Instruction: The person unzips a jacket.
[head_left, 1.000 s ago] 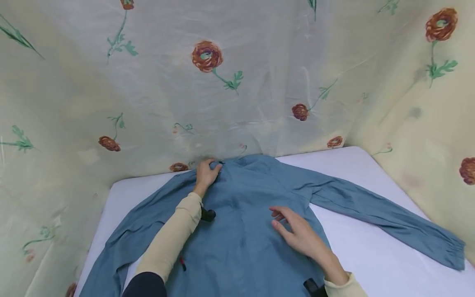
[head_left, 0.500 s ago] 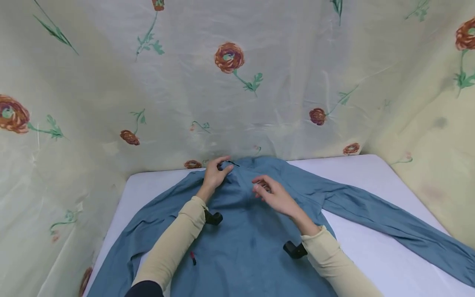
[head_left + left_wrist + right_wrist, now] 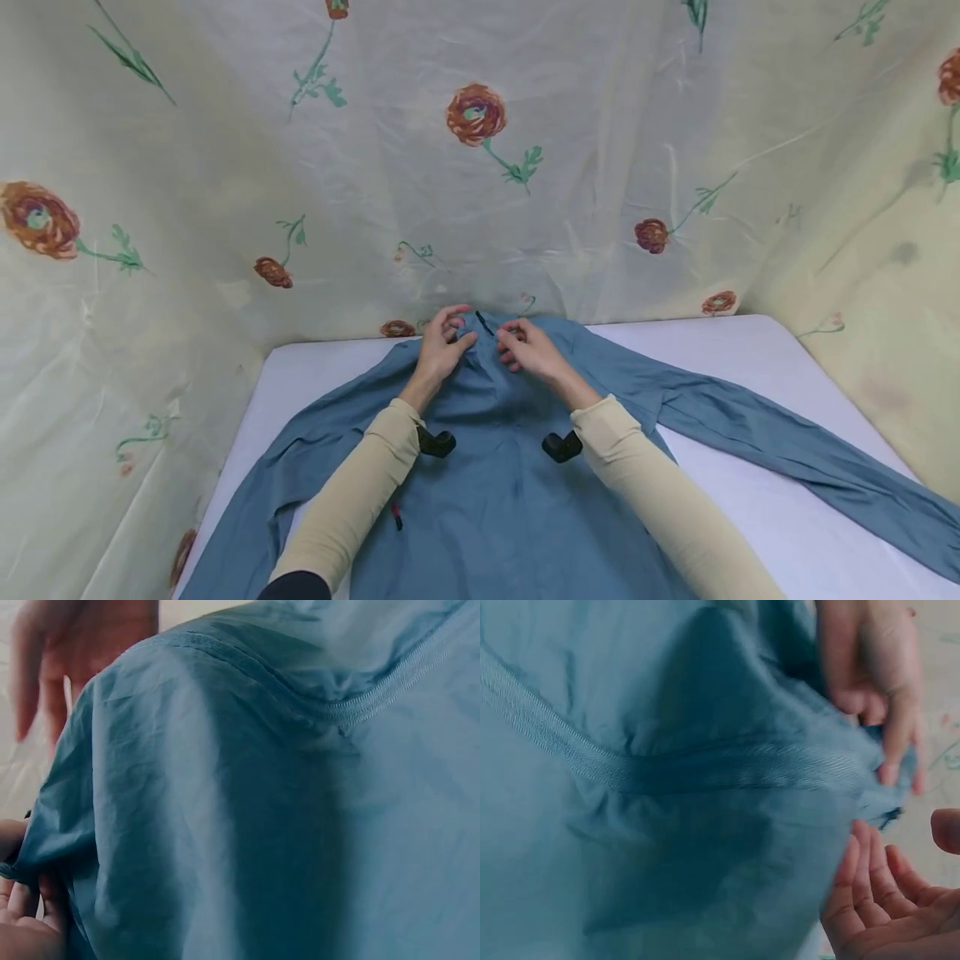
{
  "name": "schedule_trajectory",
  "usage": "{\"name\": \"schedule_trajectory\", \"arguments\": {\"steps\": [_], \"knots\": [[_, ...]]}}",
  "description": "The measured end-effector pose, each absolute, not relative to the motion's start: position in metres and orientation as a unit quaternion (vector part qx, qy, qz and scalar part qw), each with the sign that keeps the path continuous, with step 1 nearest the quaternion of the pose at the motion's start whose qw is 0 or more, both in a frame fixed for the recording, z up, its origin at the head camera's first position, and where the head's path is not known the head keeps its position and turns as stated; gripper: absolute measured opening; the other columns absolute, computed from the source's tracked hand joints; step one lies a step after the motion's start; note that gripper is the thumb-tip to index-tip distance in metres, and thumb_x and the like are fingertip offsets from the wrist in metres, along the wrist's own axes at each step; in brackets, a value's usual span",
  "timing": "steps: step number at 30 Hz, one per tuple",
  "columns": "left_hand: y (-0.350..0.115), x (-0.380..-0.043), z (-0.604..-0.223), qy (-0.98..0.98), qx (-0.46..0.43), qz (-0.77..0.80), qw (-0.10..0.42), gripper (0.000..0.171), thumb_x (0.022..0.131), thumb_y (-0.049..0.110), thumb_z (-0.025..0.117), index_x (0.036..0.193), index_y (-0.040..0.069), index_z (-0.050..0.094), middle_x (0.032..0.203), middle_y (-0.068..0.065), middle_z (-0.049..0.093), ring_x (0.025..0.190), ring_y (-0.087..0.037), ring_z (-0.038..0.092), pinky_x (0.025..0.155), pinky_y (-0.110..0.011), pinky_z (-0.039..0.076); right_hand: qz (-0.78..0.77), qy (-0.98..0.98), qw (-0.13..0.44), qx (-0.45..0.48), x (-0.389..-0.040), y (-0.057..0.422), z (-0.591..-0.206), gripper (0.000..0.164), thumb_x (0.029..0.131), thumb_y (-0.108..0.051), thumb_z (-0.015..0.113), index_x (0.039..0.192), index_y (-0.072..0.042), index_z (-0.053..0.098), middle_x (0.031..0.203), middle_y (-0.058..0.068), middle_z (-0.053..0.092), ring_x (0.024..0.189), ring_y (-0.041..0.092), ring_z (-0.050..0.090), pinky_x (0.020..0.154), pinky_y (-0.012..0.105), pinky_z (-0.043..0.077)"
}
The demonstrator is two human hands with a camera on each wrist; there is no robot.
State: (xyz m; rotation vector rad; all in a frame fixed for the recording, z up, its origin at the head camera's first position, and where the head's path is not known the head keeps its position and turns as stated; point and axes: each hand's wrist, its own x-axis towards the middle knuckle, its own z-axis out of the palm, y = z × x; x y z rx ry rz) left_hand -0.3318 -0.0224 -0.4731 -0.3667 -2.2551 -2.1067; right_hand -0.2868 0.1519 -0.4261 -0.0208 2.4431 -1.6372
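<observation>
A blue zip-up jacket [image 3: 487,525] lies spread on the white-covered table, collar at the far edge. My left hand [image 3: 442,346] pinches its collar edge and lifts the cloth, which drapes in folds. In the left wrist view, my left fingers [image 3: 34,911] grip the fabric at lower left. My right hand [image 3: 528,346] is beside the collar, its fingers loosely bent and holding nothing. A black zipper pull cord [image 3: 484,323] sticks up between both hands. In the right wrist view, the right fingertips [image 3: 862,840] are right beside the collar end, below the zipper tape [image 3: 780,766].
One sleeve [image 3: 787,450] stretches to the right, the other sleeve [image 3: 277,467] bends down the left side. A red-and-black tab [image 3: 397,515] lies on the jacket front. Flower-printed sheeting [image 3: 555,250] hangs behind the table [image 3: 742,342] and at both sides.
My right hand has moved up and left from over the jacket's chest to the collar. The left hand stays at the collar, and the black cord now stands up more. The head view has turned slightly left.
</observation>
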Motion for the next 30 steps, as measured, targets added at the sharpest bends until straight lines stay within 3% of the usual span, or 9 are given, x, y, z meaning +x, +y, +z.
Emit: {"name": "schedule_trajectory", "arguments": {"steps": [5, 11, 15, 18, 24, 30], "knots": [[-0.024, -0.324, -0.464, -0.703, -0.137, -0.698, -0.004, 0.052, 0.086, -0.007, 0.062, 0.135, 0.001, 0.046, 0.092, -0.009, 0.050, 0.081, -0.023, 0.052, 0.068, -0.023, 0.041, -0.577, 0.809, 0.110, 0.022, -0.296, 0.146, -0.432, 0.040, 0.100, -0.032, 0.045, 0.130, -0.006, 0.048, 0.116, 0.017, 0.061, 0.091, 0.021, 0.063, 0.073, 0.031, 0.054], [-0.025, -0.315, -0.451, -0.690, -0.135, -0.711, -0.004, 0.051, 0.086, -0.011, 0.059, 0.134, 0.001, 0.046, 0.099, -0.013, 0.052, 0.090, -0.029, 0.052, 0.073, -0.025, 0.042, -0.571, 0.815, 0.092, 0.016, -0.304, 0.135, -0.432, 0.036, 0.098, -0.035, 0.049, 0.118, -0.006, 0.053, 0.099, 0.013, 0.066, 0.075, 0.015, 0.063, 0.064, 0.026, 0.053], [-0.022, -0.315, -0.452, -0.690, -0.130, -0.712, -0.017, 0.051, 0.088, -0.008, 0.058, 0.136, 0.003, 0.047, 0.130, -0.019, 0.051, 0.118, -0.029, 0.049, 0.094, -0.033, 0.044, -0.571, 0.818, 0.073, 0.026, -0.307, 0.131, -0.435, 0.030, 0.098, -0.034, 0.051, 0.101, -0.005, 0.056, 0.083, 0.007, 0.064, 0.065, 0.012, 0.061, 0.058, 0.024, 0.050], [-0.019, -0.316, -0.459, -0.688, -0.118, -0.715, -0.025, 0.046, 0.090, 0.001, 0.061, 0.135, 0.004, 0.050, 0.143, -0.012, 0.046, 0.132, -0.027, 0.042, 0.109, -0.039, 0.036, -0.568, 0.820, 0.068, 0.032, -0.307, 0.130, -0.439, 0.029, 0.098, -0.032, 0.052, 0.094, -0.004, 0.060, 0.078, 0.005, 0.064, 0.063, 0.012, 0.060, 0.057, 0.023, 0.049], [-0.012, -0.325, -0.473, -0.682, -0.072, -0.727, -0.025, 0.040, 0.089, 0.026, 0.066, 0.125, 0.008, 0.061, 0.136, -0.006, 0.055, 0.131, -0.020, 0.047, 0.106, -0.036, 0.041, -0.557, 0.827, 0.066, 0.043, -0.307, 0.127, -0.442, 0.032, 0.098, -0.032, 0.050, 0.101, -0.004, 0.064, 0.084, 0.007, 0.066, 0.068, 0.012, 0.062, 0.060, 0.023, 0.051], [-0.004, -0.329, -0.476, -0.683, -0.044, -0.728, 0.033, 0.031, 0.086, 0.027, 0.070, 0.112, 0.010, 0.069, 0.119, -0.007, 0.066, 0.118, -0.018, 0.058, 0.095, -0.032, 0.048, -0.564, 0.821, 0.065, 0.061, -0.306, 0.120, -0.443, 0.036, 0.098, -0.035, 0.048, 0.107, -0.004, 0.064, 0.096, 0.013, 0.069, 0.073, 0.015, 0.063, 0.063, 0.024, 0.052]]}}
